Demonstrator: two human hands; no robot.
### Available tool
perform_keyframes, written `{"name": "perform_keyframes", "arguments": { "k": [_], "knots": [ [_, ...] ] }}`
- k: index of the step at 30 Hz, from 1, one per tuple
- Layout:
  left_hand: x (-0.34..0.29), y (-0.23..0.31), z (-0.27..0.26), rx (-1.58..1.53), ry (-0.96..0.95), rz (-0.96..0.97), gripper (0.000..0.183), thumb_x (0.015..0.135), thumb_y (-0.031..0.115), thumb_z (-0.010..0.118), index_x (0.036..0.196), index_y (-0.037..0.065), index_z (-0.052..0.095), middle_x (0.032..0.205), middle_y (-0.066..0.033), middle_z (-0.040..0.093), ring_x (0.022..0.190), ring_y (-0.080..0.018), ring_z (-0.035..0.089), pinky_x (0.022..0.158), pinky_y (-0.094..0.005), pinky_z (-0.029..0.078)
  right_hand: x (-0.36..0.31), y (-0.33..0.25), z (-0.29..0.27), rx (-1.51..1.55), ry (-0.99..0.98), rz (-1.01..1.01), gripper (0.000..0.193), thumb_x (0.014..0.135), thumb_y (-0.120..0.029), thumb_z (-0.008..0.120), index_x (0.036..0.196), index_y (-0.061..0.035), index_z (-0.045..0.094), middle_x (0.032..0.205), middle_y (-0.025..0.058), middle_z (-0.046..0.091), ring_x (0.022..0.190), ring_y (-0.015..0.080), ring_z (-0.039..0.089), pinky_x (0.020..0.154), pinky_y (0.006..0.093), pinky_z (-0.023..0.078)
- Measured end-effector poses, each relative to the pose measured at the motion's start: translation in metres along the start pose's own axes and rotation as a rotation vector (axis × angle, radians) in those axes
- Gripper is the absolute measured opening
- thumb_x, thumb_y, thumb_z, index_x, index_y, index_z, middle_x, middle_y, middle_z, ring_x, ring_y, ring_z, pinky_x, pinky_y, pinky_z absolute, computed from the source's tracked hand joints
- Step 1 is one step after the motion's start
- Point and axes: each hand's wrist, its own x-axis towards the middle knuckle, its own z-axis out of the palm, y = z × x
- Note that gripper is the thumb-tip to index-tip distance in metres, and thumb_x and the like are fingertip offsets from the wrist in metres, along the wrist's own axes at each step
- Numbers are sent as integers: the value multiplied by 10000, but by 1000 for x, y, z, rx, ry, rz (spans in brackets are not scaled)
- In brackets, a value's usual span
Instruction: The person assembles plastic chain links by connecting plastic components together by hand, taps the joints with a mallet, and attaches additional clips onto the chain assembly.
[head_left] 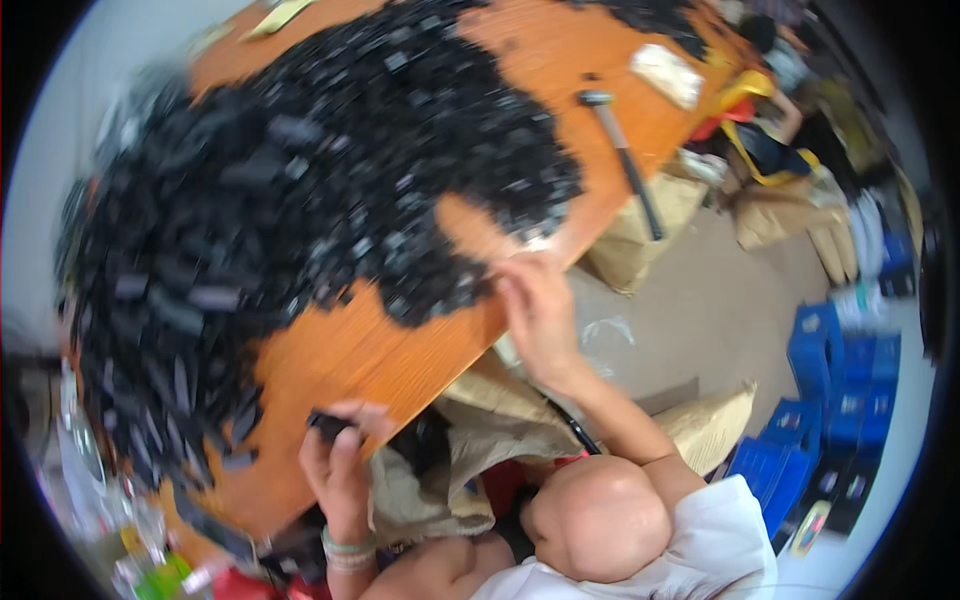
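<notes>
A wide heap of small black pieces (340, 170), seemingly plastic, covers much of the orange-brown wooden table (340, 350). Over the table's near edge, my left hand (345, 470) is closed on a small black piece (330, 424), held between thumb and fingers. My right hand (540, 310) reaches in to the heap's right edge. Its thumb and fingertips are drawn together beside the pieces there; blur hides what, if anything, they pinch.
A hammer (622, 160) lies near the table's right edge, its handle jutting past it. Beyond sits a clear bag (667, 76). Brown paper sacks (640, 235) stand beside the table, with blue bins (845, 380) at right. Another person (770, 110) sits at the far right.
</notes>
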Motion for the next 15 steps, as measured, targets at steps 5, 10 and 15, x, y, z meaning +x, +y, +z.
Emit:
{"name": "perform_keyframes", "arguments": {
  "k": [5,10,15],
  "knots": [
    [9,-10,-17,-61,-24,-103,441,1001,385,553,1082,-45,608,889,-140,660,724,-176,614,602,-263,450,-6,11,7,-183,-37,-16,207,805,-117,731,964,-14,648,1006,127,564,983,313,551,843,411,441],
    [13,9,8,-91,-143,-77,405,1022,223,535,1329,-34,472,919,-137,658,651,-146,575,572,-249,470,-7,12,0,-141,-22,15,190,808,-111,733,956,-31,645,967,110,558,938,307,566,800,411,457],
    [10,25,25,-49,-30,-146,347,1047,203,480,1286,-47,513,894,-118,675,543,-104,530,491,-224,418,-6,10,3,-128,-29,19,185,817,-95,720,950,-44,601,966,106,557,933,308,563,811,403,447]
  ]
}}
